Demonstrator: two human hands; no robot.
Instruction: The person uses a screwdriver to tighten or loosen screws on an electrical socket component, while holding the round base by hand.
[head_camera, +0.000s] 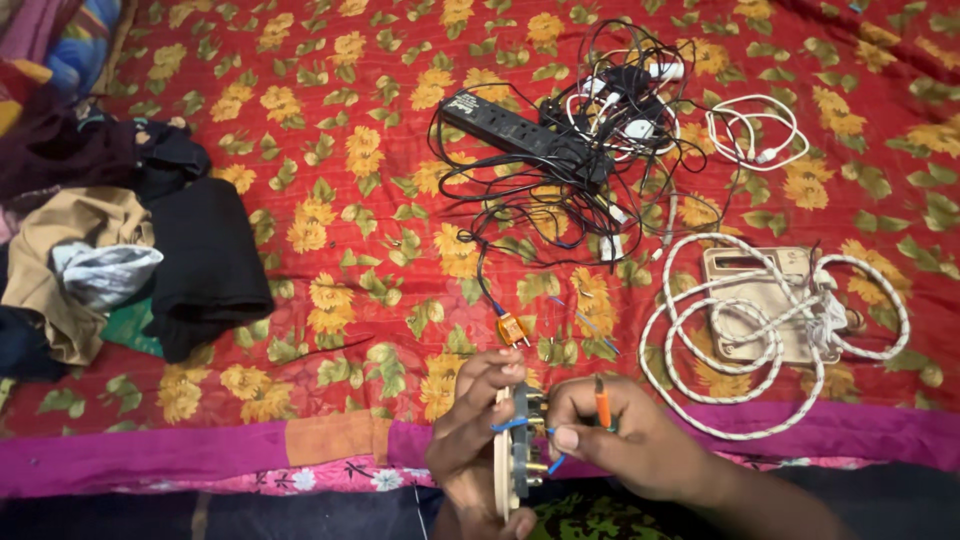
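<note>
My left hand (478, 425) grips a round beige and grey electrical socket plate (515, 450) held on edge, with brass pins and blue wires showing. My right hand (625, 440) pinches a small orange-handled screwdriver (602, 402) right beside the plate, its tip pointing down toward the wires. A small orange connector (513, 328) with thin wires lies on the red floral bedspread (340, 250) just above my hands.
A black power strip (520, 132) sits in a tangle of black and white cables at the top centre. A coiled white cable (755, 125) lies to its right. A beige board (765, 300) wrapped in thick white cord lies at right. Crumpled clothes (110, 260) are piled at left.
</note>
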